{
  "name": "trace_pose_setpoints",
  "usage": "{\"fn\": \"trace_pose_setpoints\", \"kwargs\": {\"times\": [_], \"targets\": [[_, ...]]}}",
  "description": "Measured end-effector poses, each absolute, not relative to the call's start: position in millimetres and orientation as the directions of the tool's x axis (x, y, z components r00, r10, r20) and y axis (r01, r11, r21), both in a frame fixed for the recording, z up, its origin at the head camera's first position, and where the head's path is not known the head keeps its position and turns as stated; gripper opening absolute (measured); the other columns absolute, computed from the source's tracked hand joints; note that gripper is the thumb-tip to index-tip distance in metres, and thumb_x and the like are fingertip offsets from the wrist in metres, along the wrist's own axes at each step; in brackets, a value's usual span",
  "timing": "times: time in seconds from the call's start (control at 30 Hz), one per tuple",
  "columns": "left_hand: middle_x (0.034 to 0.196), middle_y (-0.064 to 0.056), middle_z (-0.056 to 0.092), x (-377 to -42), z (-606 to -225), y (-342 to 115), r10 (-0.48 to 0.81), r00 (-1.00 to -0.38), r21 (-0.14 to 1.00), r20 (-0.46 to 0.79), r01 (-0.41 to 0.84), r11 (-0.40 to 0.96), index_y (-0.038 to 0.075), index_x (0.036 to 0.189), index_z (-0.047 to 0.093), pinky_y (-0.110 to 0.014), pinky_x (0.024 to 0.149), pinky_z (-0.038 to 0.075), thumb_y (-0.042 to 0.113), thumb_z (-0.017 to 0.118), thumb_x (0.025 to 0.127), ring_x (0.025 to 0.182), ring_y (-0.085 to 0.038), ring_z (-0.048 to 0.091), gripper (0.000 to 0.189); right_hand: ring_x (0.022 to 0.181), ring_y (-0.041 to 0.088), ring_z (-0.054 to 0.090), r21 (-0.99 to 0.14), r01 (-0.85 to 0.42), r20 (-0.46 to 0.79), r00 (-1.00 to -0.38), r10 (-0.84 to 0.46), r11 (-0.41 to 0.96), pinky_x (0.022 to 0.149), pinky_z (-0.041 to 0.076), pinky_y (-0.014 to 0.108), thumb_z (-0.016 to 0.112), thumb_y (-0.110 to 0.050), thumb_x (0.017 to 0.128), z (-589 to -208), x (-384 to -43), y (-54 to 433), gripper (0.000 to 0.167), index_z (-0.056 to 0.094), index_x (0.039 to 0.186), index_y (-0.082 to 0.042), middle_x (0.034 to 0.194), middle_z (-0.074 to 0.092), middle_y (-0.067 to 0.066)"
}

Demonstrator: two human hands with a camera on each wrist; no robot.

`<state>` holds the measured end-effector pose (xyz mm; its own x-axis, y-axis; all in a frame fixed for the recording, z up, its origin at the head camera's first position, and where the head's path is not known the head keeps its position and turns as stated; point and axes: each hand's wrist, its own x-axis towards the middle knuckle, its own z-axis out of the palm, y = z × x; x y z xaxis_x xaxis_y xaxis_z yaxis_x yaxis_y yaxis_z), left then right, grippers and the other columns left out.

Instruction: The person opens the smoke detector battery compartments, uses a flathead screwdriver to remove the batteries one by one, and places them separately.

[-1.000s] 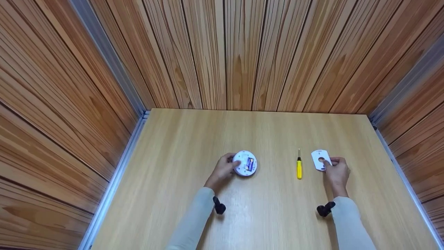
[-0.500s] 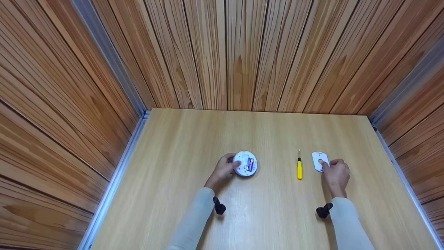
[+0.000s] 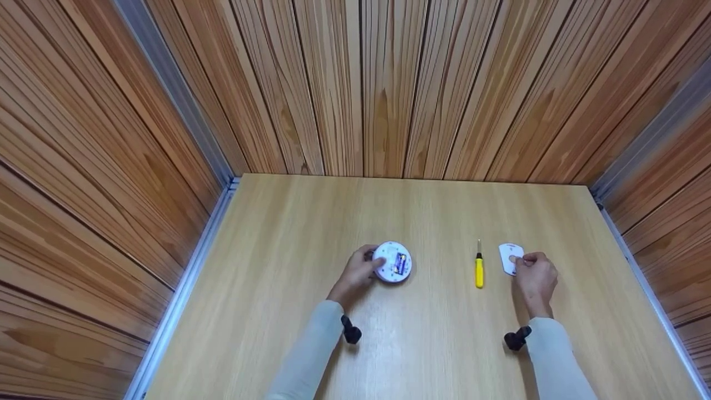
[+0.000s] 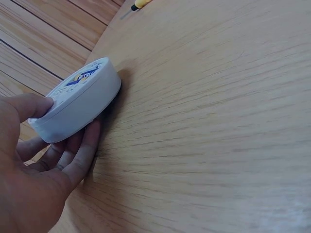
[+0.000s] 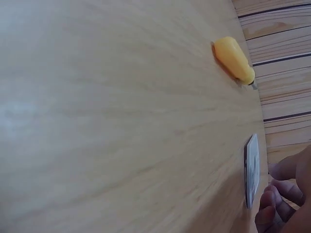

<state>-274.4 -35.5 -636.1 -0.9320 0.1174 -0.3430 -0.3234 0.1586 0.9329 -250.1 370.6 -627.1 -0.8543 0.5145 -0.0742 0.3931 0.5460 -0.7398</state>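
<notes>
My left hand [image 3: 355, 272] grips a round white battery-powered device [image 3: 393, 262] by its left side, thumb on its face and fingers beneath. Blue-and-gold batteries [image 3: 400, 263] sit in the open bay on that face. In the left wrist view the device [image 4: 80, 99] is tilted, its lower edge close over the tabletop. At the right, a thin white plate with rounded ends [image 3: 509, 260] lies on the table. My right hand [image 3: 536, 279] is over its right side, fingers loosely bent, fingertips covering the plate's middle. The right wrist view shows those fingers [image 5: 279, 194] just beyond the plate [image 5: 252, 170].
A screwdriver with a yellow handle [image 3: 479, 272] lies between the hands, close to the plate, its tip pointing away. Wooden plank walls [image 3: 383, 89] enclose the wood-grain table [image 3: 311, 211] at the back and both sides, with metal rails [image 3: 189, 283] along the side edges.
My right hand has lowered the plate from a tilted hold to flat on the table, then shifted slightly left over it. My left hand and the round device have stayed put.
</notes>
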Motion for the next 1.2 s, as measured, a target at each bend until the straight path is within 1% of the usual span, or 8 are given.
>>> {"fn": "trace_pose_setpoints", "kwargs": {"times": [0.13, 0.27, 0.37, 0.53, 0.73, 0.97, 1.1, 1.2], "targets": [[0.124, -0.012, 0.06, -275, -638, -35, 0.124, -0.962, 0.961, -0.243, -0.221, 0.163, 0.011, 0.136, 0.056, -0.03, 0.077, 0.055, 0.017, 0.071, 0.102, 0.101, -0.021, 0.062, 0.038, 0.105, 0.038, 0.065, -0.745, 0.327, 0.019, -0.861, 0.507, 0.582, 0.082, 0.048, 0.036, 0.059, -0.018, 0.107, -626, -253, 363, 0.031, 0.064, 0.126, 0.006, 0.118, 0.068, 0.027], [0.118, -0.012, 0.059, -274, -638, -35, 0.131, -0.972, 0.97, -0.196, -0.173, 0.168, 0.011, 0.131, 0.053, -0.03, 0.071, 0.053, 0.015, 0.07, 0.102, 0.095, -0.02, 0.061, 0.034, 0.1, 0.036, 0.064, -0.732, 0.293, 0.051, -0.877, 0.479, 0.615, 0.079, 0.046, 0.036, 0.058, -0.016, 0.106, -624, -255, 353, 0.028, 0.065, 0.122, 0.007, 0.112, 0.068, 0.025], [0.119, -0.012, 0.059, -274, -637, -34, 0.129, -0.97, 0.969, -0.208, -0.186, 0.164, 0.013, 0.13, 0.054, -0.03, 0.072, 0.053, 0.016, 0.07, 0.103, 0.095, -0.02, 0.061, 0.032, 0.097, 0.032, 0.062, -0.725, 0.277, 0.036, -0.899, 0.436, 0.631, 0.077, 0.046, 0.032, 0.059, -0.017, 0.107, -622, -256, 345, 0.027, 0.064, 0.123, 0.004, 0.11, 0.067, 0.021], [0.12, -0.013, 0.06, -275, -637, -34, 0.131, -0.966, 0.967, -0.222, -0.202, 0.153, 0.012, 0.133, 0.055, -0.031, 0.074, 0.057, 0.013, 0.072, 0.1, 0.097, -0.021, 0.064, 0.037, 0.089, 0.028, 0.062, -0.706, 0.203, 0.065, -0.936, 0.347, 0.679, 0.072, 0.045, 0.027, 0.063, -0.019, 0.105, -623, -256, 331, 0.024, 0.067, 0.115, 0.002, 0.101, 0.069, 0.017], [0.125, -0.015, 0.06, -276, -636, -32, 0.15, -0.964, 0.969, -0.22, -0.198, 0.147, 0.01, 0.138, 0.056, -0.034, 0.082, 0.061, 0.003, 0.074, 0.094, 0.11, -0.025, 0.063, 0.048, 0.084, 0.028, 0.063, -0.679, 0.175, 0.027, -0.964, 0.263, 0.712, 0.062, 0.046, 0.023, 0.064, -0.024, 0.106, -627, -254, 317, 0.03, 0.064, 0.116, 0.004, 0.101, 0.068, 0.019], [0.13, -0.014, 0.061, -277, -636, -30, 0.146, -0.954, 0.959, -0.262, -0.24, 0.152, 0.01, 0.145, 0.056, -0.031, 0.087, 0.061, 0.004, 0.073, 0.097, 0.115, -0.025, 0.063, 0.051, 0.079, 0.024, 0.06, -0.657, 0.238, -0.073, -0.965, 0.254, 0.716, 0.058, 0.045, 0.027, 0.067, -0.03, 0.104, -633, -252, 309, 0.041, 0.057, 0.122, 0.005, 0.101, 0.061, 0.016], [0.13, -0.015, 0.062, -277, -637, -30, 0.123, -0.961, 0.964, -0.246, -0.23, 0.136, 0.005, 0.141, 0.055, -0.03, 0.088, 0.059, 0.004, 0.074, 0.096, 0.116, -0.025, 0.063, 0.049, 0.08, 0.026, 0.06, -0.643, 0.215, -0.044, -0.968, 0.245, 0.735, 0.06, 0.044, 0.03, 0.068, -0.029, 0.103, -636, -251, 308, 0.04, 0.058, 0.12, 0.006, 0.101, 0.062, 0.019], [0.128, -0.014, 0.063, -277, -637, -27, 0.111, -0.964, 0.966, -0.242, -0.229, 0.12, 0.004, 0.136, 0.059, -0.028, 0.09, 0.057, 0.004, 0.073, 0.097, 0.116, -0.024, 0.062, 0.042, 0.082, 0.029, 0.061, -0.627, 0.188, -0.014, -0.973, 0.231, 0.756, 0.064, 0.044, 0.032, 0.068, -0.025, 0.102, -638, -251, 309, 0.038, 0.06, 0.119, 0.008, 0.104, 0.063, 0.022]]}}
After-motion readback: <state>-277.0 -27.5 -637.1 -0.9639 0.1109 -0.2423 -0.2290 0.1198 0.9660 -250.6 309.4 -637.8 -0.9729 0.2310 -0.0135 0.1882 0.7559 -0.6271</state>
